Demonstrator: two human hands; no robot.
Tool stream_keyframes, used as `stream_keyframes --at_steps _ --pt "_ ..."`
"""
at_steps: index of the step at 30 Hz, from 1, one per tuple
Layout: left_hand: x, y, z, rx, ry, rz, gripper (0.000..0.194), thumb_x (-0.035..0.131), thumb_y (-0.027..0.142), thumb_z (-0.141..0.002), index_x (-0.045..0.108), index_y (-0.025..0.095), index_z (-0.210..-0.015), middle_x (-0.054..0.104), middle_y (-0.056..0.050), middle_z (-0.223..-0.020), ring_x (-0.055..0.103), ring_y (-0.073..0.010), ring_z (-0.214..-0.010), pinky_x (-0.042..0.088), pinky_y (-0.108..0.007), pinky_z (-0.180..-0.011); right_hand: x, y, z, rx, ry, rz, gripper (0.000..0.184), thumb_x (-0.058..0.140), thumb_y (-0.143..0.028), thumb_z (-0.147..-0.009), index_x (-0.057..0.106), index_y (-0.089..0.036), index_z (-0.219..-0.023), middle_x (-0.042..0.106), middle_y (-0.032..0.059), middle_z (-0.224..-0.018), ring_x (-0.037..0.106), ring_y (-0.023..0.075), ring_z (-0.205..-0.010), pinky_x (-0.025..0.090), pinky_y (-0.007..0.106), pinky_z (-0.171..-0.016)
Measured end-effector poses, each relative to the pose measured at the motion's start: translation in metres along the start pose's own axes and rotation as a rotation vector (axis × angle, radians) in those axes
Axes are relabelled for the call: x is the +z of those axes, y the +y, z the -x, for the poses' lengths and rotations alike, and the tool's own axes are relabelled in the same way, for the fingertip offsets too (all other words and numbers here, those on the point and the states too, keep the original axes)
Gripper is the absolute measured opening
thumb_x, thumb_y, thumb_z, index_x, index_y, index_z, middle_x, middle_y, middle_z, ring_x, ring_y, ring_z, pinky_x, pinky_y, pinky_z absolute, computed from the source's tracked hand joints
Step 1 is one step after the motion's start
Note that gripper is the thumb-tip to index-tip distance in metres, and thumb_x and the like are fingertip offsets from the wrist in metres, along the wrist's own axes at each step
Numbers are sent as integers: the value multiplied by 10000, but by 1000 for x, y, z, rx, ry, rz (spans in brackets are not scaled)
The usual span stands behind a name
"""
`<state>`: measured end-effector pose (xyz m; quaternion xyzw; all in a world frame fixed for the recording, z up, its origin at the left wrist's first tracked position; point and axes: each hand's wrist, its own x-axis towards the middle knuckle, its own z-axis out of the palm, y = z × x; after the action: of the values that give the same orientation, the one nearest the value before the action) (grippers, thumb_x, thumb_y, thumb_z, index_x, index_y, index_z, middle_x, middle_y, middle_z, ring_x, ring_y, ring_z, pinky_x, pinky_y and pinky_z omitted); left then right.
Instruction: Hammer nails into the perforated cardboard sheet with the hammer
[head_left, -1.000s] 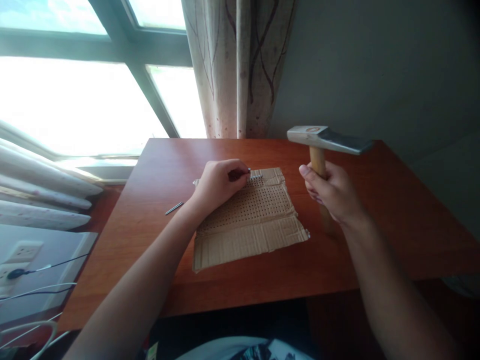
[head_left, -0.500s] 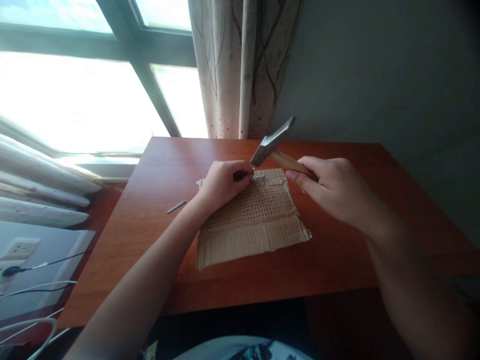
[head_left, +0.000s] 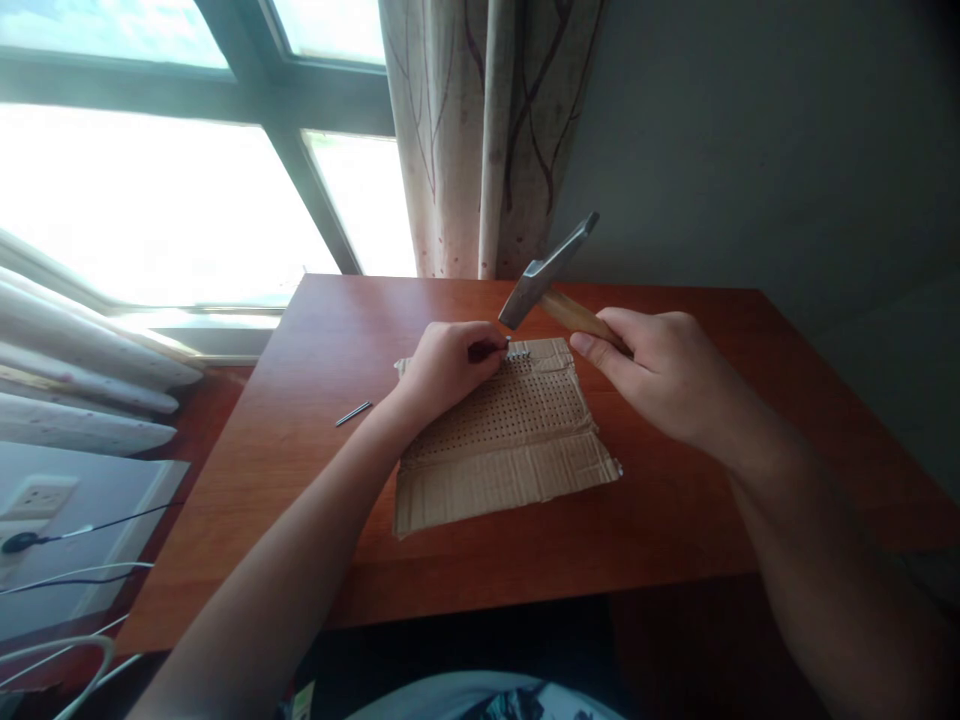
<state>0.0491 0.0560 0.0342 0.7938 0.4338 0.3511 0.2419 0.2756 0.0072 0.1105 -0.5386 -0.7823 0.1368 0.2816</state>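
A piece of cardboard [head_left: 510, 470] lies on the wooden table, its upper part covered with rows of small holes. Near its far edge a short row of nails [head_left: 519, 355] stands up. My left hand [head_left: 454, 358] rests over the far left of the cardboard, thumb and fingers pinched round a nail [head_left: 508, 341] whose head just shows. In my right hand [head_left: 660, 375] is a hammer [head_left: 566, 305], gripped by its wooden handle. The metal head is tilted, its lower end just above the nail and apart from it.
Two loose nails [head_left: 353, 413] lie on the table [head_left: 300, 520] left of my left forearm. Behind the table hang a curtain [head_left: 450, 150] and a window [head_left: 165, 210]. At the lower left, cables [head_left: 112, 522] run from a wall socket [head_left: 39, 500].
The hammer head has risen slightly from just beside the nail. My left hand stays in place with its pinch.
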Motion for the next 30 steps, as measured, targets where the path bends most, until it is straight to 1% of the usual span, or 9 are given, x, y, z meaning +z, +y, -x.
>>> stream_keyframes --at_steps 4,7,10,12,14,17,20,23,30 --pt "1 -2 0 -21 -7 -10 79 661 186 -803 735 161 -805 728 -11 -725 619 -123 -627 453 -233 -607 5 1 0 41 -74 83 443 571 -467 -946 411 -224 -611 425 -24 -497 337 121 -456 175 322 -512" --pt "3 -4 -1 -32 -7 -35 72 658 181 -804 724 155 -791 721 -11 -724 612 -119 -622 438 -227 -591 7 -1 0 86 -159 162 397 527 -440 -965 422 -220 -651 459 -21 -542 376 125 -497 195 315 -537" --pt "0 -3 -2 -24 -34 -67 77 646 171 -815 721 153 -807 717 -10 -724 614 -121 -623 438 -225 -591 6 -4 -1 118 -208 200 372 500 -424 -973 419 -219 -674 459 -24 -565 390 125 -520 208 311 -552" --pt "-4 1 0 -6 -61 -108 93 634 174 -831 725 157 -842 725 -18 -755 631 -132 -647 453 -233 -603 4 -5 -1 126 -218 211 375 489 -436 -975 424 -217 -678 460 -25 -571 390 123 -523 208 312 -554" --pt "-10 6 4 25 -79 -173 132 616 196 -862 734 165 -913 746 -37 -840 664 -159 -716 489 -259 -651 4 -5 0 132 -224 220 373 485 -444 -975 433 -216 -684 471 -22 -580 398 124 -529 207 314 -555" --pt "-15 14 14 90 -94 -303 195 603 248 -901 739 182 -1025 758 -66 -1026 698 -228 -918 536 -351 -823 3 -4 0 142 -226 221 371 485 -444 -974 438 -215 -685 486 -20 -587 404 124 -533 210 311 -556" --pt "-14 19 27 146 -124 -388 238 595 271 -919 735 200 -1098 729 -75 -1190 668 -277 -1096 517 -435 -969 3 -4 1 142 -220 211 361 490 -421 -973 432 -215 -682 487 -22 -583 399 122 -531 218 304 -554" --pt "-9 19 35 178 -107 -412 274 536 287 -964 733 213 -1140 700 -79 -1270 651 -283 -1156 512 -464 -1002 3 -4 0 130 -213 214 350 495 -408 -972 431 -216 -686 475 -26 -579 391 119 -526 216 305 -553" --pt "-5 13 38 197 -56 -438 296 499 314 -992 745 233 -1136 705 -61 -1271 663 -270 -1151 538 -460 -976 -3 -6 0 104 -172 182 383 514 -410 -973 394 -217 -665 466 -26 -573 389 118 -528 230 308 -547"
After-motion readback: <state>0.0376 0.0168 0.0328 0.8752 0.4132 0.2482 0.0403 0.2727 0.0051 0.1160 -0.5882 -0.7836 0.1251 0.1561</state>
